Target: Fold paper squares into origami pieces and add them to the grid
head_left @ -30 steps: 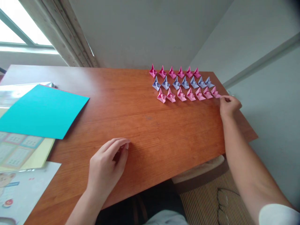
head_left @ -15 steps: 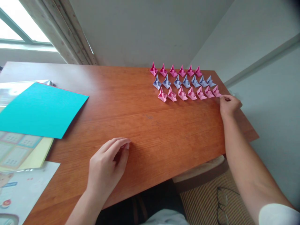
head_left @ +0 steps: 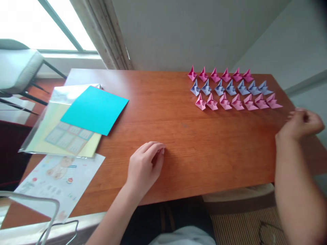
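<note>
Three rows of small origami paper figures stand at the back right of the wooden table. The back row is dark pink (head_left: 215, 75), the middle one pale blue (head_left: 231, 88), the front one lighter pink (head_left: 237, 102). My right hand (head_left: 301, 124) is just right of the last light pink figure (head_left: 274, 101), apart from it, fingers curled in and slightly blurred; I see nothing in it. Near the table's front edge rests my left hand (head_left: 146, 166), thumb and fingertips pressed together, with nothing visible between them.
On the left of the table (head_left: 158, 112) lies a turquoise paper sheet (head_left: 95, 109) over a clear-wrapped pack of yellowish paper (head_left: 38, 136). A white printed sheet (head_left: 87, 180) is nearer me. A chair (head_left: 20, 68) stands beyond, by the window. A cable (head_left: 76, 224) runs at lower left.
My right hand has let go of the last light pink origami figure and drawn away to the right. The view has swung left. My left hand keeps its pose on the table.
</note>
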The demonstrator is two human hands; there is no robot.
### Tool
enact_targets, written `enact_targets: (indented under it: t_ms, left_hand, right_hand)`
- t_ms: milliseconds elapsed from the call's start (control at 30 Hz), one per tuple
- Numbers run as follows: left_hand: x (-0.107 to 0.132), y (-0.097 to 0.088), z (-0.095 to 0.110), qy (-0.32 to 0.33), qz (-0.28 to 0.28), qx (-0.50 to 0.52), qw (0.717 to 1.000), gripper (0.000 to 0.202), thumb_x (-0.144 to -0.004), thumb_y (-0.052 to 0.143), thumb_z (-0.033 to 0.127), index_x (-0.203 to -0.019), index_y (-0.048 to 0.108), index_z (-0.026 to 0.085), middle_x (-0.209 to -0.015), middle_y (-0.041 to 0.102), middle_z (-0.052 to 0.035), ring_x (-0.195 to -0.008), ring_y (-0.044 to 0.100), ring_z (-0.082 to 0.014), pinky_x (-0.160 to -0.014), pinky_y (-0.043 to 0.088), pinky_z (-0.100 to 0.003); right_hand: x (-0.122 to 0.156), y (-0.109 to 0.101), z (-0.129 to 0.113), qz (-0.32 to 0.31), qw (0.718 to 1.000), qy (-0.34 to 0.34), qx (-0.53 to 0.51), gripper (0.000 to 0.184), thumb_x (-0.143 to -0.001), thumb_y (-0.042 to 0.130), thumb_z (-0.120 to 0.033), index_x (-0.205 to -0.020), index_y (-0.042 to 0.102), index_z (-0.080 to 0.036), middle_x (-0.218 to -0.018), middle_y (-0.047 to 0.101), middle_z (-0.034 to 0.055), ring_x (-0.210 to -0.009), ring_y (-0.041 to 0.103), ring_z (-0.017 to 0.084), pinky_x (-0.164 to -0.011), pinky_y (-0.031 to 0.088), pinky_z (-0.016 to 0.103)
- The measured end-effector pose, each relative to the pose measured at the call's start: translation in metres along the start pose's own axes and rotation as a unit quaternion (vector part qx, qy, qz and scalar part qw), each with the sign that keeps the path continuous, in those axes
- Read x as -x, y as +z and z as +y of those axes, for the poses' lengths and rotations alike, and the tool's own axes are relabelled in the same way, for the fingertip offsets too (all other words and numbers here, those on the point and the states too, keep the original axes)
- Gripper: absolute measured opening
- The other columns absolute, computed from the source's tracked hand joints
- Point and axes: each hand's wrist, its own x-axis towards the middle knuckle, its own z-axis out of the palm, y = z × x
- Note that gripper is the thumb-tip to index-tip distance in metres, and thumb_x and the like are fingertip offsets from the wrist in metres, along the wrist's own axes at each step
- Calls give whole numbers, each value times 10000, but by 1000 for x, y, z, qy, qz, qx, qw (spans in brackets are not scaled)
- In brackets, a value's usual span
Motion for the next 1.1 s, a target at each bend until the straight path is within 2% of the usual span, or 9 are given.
enact_targets:
  t_ms: [100, 167, 300, 400, 500, 567, 700, 900, 1100]
  left_hand:
    - [0, -2, 3, -1, 1, -11, 1000, 143, -972, 546, 162, -995, 675, 218, -973, 754, -16, -877, 714, -163, -779, 549, -265]
    - [-2, -9, 2, 3, 7, -45, 999, 146, -976, 544, 181, -1019, 678, 223, -1002, 760, -23, -893, 725, -173, -791, 558, -274]
    - [-20, -38, -13, -8, 72, -250, 966, 193, -981, 545, 263, -1106, 688, 230, -1173, 748, -85, -1089, 698, -290, -936, 543, -414]
    - [-38, -60, -34, -66, 72, -338, 936, 303, -984, 528, 305, -1250, 644, 218, -1411, 636, -144, -1299, 581, -379, -1037, 485, -522]
    - [-50, -72, -53, -96, 48, -364, 925, 415, -979, 526, 347, -1379, 555, 242, -1562, 496, -146, -1452, 434, -380, -1136, 396, -550]
    - [-53, -75, -60, -120, 37, -365, 922, 461, -978, 512, 381, -1417, 520, 241, -1589, 458, -148, -1483, 390, -380, -1168, 356, -558]
    - [-50, -76, -66, -151, 35, -342, 927, 502, -984, 454, 374, -1446, 509, 183, -1572, 460, -208, -1462, 408, -418, -1137, 374, -595]
    - [-46, -83, -69, -176, 45, -328, 927, 488, -1000, 427, 407, -1444, 513, 224, -1561, 491, -173, -1458, 441, -381, -1158, 388, -528]
    - [-45, -89, -66, -179, 53, -356, 916, 565, -1004, 419, 460, -1401, 545, 80, -1499, 538, -254, -1371, 525, -429, -1095, 449, -557]
  right_hand:
    - [42, -15, -41, -14, 997, 22, -76, 290, -879, 531, 9, -743, 755, -116, -618, 685, 56, -472, 530, 88, -452, 309, 275]
    - [88, -32, -83, -82, 985, 20, -152, 208, -873, 596, -36, -782, 754, -137, -670, 684, 44, -521, 559, 99, -490, 376, 271]
    - [188, -73, -169, -380, 903, 27, -197, 121, -908, 699, -283, -859, 755, -189, -759, 719, 33, -627, 629, 139, -576, 479, 283]
    - [234, -93, -206, -522, 829, -66, -187, 150, -963, 637, -277, -852, 726, -229, -834, 734, 27, -764, 673, 171, -694, 528, 317]
    - [252, -98, -215, -565, 776, -210, -189, 139, -980, 597, -213, -900, 707, -242, -845, 729, 39, -803, 665, 188, -768, 531, 350]
    - [254, -97, -214, -581, 752, -251, -181, 156, -989, 577, -203, -897, 696, -243, -828, 719, 37, -785, 655, 186, -764, 529, 349]
    - [252, -94, -212, -569, 772, -227, -172, 162, -997, 564, -210, -894, 686, -239, -838, 718, 35, -786, 663, 182, -742, 531, 336]
    - [253, -94, -211, -562, 777, -225, -170, 166, -1001, 559, -207, -892, 682, -234, -836, 712, 38, -790, 656, 183, -740, 521, 333]
    - [255, -93, -209, -570, 768, -242, -165, 162, -998, 560, -200, -884, 672, -228, -840, 707, 37, -788, 647, 179, -757, 515, 335]
